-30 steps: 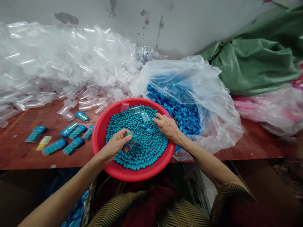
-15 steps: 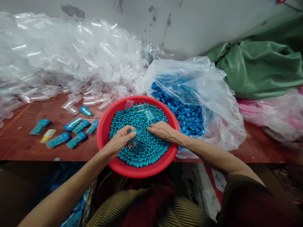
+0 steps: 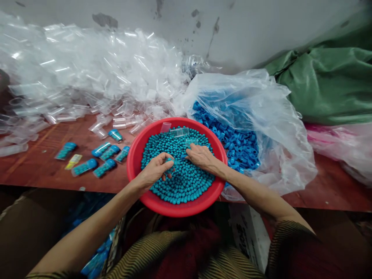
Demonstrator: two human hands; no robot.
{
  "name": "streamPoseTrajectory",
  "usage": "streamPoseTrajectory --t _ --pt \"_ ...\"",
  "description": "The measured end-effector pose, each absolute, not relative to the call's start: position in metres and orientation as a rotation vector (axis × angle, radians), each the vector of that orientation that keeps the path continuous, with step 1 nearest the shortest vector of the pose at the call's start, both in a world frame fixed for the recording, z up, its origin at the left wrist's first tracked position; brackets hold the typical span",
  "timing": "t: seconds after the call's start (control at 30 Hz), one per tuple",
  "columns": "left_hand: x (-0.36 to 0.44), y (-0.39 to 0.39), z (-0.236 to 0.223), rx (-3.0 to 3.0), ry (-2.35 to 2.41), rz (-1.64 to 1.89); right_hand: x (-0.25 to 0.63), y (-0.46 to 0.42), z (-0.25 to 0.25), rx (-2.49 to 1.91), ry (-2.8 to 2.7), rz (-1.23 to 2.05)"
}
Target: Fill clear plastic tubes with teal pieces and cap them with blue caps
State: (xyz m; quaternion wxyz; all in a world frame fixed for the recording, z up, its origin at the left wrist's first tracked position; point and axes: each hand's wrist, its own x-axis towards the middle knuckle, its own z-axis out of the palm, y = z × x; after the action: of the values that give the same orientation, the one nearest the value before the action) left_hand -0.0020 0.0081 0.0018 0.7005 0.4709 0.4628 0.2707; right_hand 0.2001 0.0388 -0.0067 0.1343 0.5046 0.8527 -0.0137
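Observation:
A red plastic bowl (image 3: pixel 133 162) full of small teal balls (image 3: pixel 177 192) stands at the table's front edge. Over its middle, my left hand (image 3: pixel 155 169) is closed around a small clear tube (image 3: pixel 172 164) with teal balls in it; the fingers cover much of the tube. Just right of it, my right hand (image 3: pixel 202 158) pinches a blue cap (image 3: pixel 183 157), mostly hidden by the fingertips. A few clear tubes (image 3: pixel 180 132) lie on the balls toward the bowl's back.
Several filled, blue-capped tubes (image 3: pixel 84 167) and a yellow label (image 3: pixel 73 161) lie left on the red table (image 3: pixel 43 166). Behind is a big heap of clear tubes (image 3: pixel 116 66). A plastic bag (image 3: pixel 276 128) with blue caps (image 3: pixel 241 145) spreads right of the bowl, near green cloth (image 3: pixel 328 85).
The view has swung slightly left. My right hand has come a little closer to my left hand with the blue cap. My left hand keeps its hold on the tube.

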Motion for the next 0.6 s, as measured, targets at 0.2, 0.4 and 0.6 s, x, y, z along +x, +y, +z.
streamPoseTrajectory --t 0.2,0.4,0.6 --pt "-0.002 0.008 0.003 1.061 1.067 0.608 0.192 0.037 -0.013 1.344 2.539 -0.057" --pt "-0.001 0.008 0.0 1.088 1.07 0.607 0.197 0.042 -0.006 1.535 2.626 -0.396" --pt "0.0 0.01 -0.009 1.177 1.041 0.671 0.19 0.025 0.012 1.552 2.769 -1.46"
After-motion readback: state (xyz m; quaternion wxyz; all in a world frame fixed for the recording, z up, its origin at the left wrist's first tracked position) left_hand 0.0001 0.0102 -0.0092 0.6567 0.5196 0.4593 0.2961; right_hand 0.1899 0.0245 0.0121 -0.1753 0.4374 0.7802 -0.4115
